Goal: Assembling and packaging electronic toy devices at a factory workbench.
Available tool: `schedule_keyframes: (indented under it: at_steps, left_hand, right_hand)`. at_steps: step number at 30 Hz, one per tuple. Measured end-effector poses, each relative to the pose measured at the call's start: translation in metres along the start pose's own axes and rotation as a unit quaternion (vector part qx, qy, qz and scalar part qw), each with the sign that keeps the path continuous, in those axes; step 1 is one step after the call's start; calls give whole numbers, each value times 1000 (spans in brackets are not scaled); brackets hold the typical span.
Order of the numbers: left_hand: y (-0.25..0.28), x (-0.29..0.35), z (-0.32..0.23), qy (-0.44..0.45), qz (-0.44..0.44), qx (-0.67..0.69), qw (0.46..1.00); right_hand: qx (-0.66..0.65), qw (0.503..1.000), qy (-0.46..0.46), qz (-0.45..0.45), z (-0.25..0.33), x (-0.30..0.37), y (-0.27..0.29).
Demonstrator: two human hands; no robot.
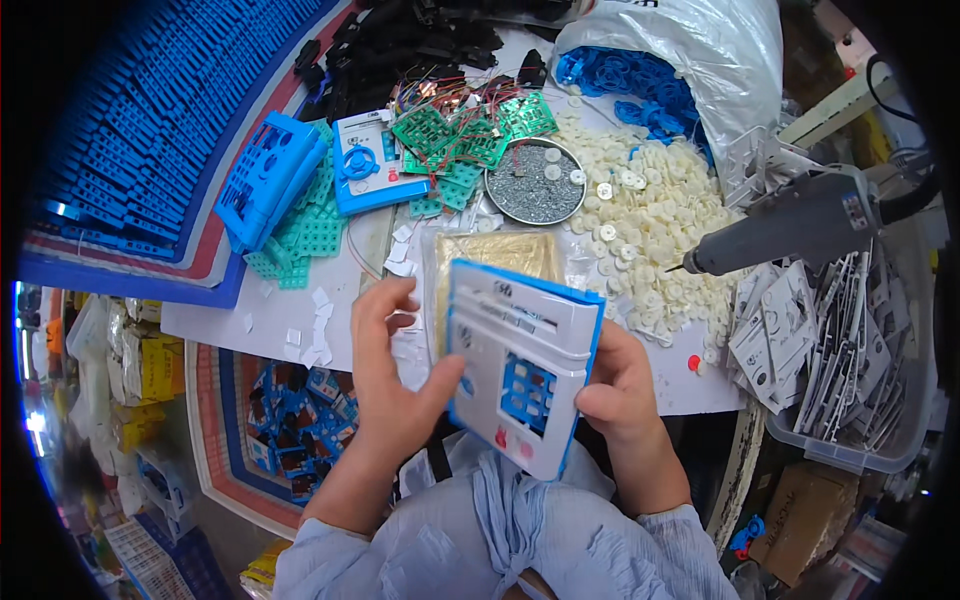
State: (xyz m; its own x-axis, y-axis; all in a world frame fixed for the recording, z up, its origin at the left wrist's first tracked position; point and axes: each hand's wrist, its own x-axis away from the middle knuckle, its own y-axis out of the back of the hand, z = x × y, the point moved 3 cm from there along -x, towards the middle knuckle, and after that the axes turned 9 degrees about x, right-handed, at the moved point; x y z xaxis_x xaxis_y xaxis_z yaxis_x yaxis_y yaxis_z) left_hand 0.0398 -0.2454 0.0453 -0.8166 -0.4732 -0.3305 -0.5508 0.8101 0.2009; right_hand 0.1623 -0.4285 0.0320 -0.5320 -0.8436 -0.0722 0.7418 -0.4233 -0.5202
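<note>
My right hand (622,388) grips the right edge of a blue-and-white plastic toy casing (478,385), thumb on its front. The casing is held tilted over my lap. Its white front panel has a square opening with a blue grid behind it and small red and pink marks below. My left hand (392,365) is open at the casing's left side, fingers spread and curved, the thumb tip at its edge; whether it touches cannot be made out. Behind the casing lies a gold-coloured pad (500,250) on the white worktable (330,275).
Around the pad are small screws in a round dish (535,200), cream plastic discs (650,220), green circuit boards (455,135) and another casing (365,160). A grey electric screwdriver (790,225) hangs at right above a bin of white panels (800,340). Blue casings (170,110) stack up at left.
</note>
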Motion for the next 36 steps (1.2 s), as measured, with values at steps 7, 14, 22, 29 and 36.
schedule_keyframes:
  at_steps: [7, 14, 22, 29, 36]
  left_hand:
    - [-13, 13, 21, 296, 16, 374, 879]
    - [-2, 28, 32, 229, -26, 299, 926]
    - [3, -27, 12, 348, 396, 214, 822]
    - [3, -5, 35, 362, 229, 524, 736]
    - [-9, 29, 60, 348, 156, 586, 715]
  right_hand:
    - [-179, 980, -88, 12, -37, -6, 30]
    - [129, 984, -120, -36, -15, -2, 30]
    - [531, 775, -116, 322, 47, -60, 4]
    - [241, 963, 34, -117, 49, -48, 28]
    - [3, 980, -58, -190, -29, 16, 13]
